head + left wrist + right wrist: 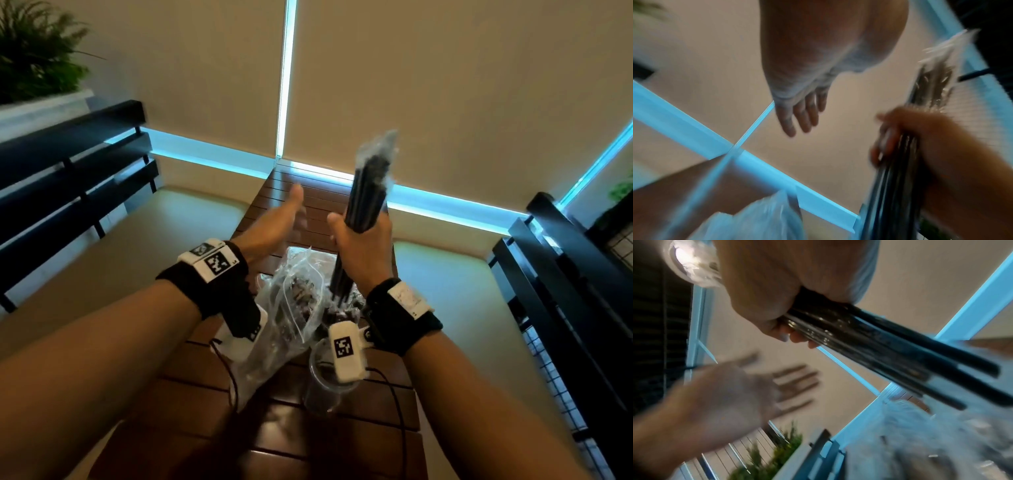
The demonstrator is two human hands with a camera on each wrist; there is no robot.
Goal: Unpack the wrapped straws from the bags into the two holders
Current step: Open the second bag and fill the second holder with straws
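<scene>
My right hand (359,240) grips a bundle of black wrapped straws (368,185) around its middle and holds it upright above the table. The bundle's clear wrapper ends fan out at the top. In the right wrist view the same bundle of straws (879,345) runs out of the fist (766,296). My left hand (286,216) hovers just left of the bundle with straight fingers, holding nothing and apart from it. A crumpled clear bag (294,308) lies on the table below both hands. A clear cup holder (323,387) stands under my right wrist, partly hidden by the wrist camera.
The brown slatted table (342,445) is narrow and runs away from me. Cushioned benches with black slatted backs (68,164) flank it on both sides. A plant (34,51) sits at the far left. Window blinds close off the back.
</scene>
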